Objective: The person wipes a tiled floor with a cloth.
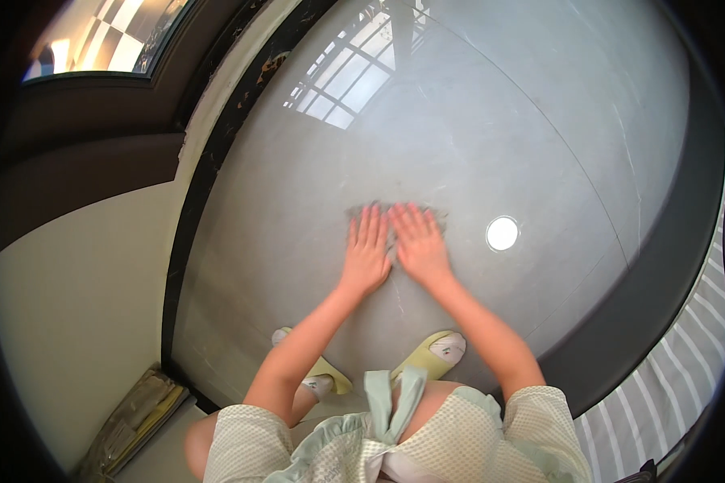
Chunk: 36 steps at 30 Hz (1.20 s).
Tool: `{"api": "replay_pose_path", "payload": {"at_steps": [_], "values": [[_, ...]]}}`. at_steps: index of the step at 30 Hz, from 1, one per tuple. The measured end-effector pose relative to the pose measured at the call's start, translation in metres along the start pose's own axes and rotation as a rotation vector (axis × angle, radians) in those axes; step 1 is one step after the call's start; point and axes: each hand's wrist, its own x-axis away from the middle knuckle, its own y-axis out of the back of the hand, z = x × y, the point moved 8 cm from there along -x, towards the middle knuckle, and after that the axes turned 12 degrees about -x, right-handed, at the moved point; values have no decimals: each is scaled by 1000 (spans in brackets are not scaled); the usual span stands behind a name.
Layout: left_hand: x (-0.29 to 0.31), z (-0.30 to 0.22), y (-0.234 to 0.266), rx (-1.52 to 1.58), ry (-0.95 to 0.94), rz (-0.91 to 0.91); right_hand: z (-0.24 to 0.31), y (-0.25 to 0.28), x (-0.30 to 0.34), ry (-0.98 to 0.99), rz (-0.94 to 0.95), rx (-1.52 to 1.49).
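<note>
My left hand (368, 249) lies palm down on the grey tiled floor (298, 177), its fingers stretched out and pointing away from me. Close beside it, my right hand (419, 245) is spread flat the same way, the two thumbs almost meeting. Around the fingertips shows a thin, darker grey patch (354, 213). Whether it is a cloth, a smear or a reflection I cannot make out. Neither hand has its fingers wrapped round anything.
Green slippers (427, 358) are on my feet just behind the hands. A round white spot (503, 233) shines right of them. A dark bed base with a striped cover (669, 386) borders the right. Dark-edged wall and window frame run along the left; folded bags (133, 423) stand lower left.
</note>
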Motion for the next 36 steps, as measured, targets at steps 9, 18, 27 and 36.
{"api": "replay_pose_path", "payload": {"at_steps": [9,18,27,36], "values": [[-136,64,55,-83,-129,-229,-23,58,-125,-57,-251,173],[32,147,10,-18,-61,69,106,-73,-83,99,71,-65],[64,148,0,-46,-168,91,121,-101,-46,97,28,-133],[-156,135,66,-85,-330,-242,25,17,-177,-203,-383,139]]}}
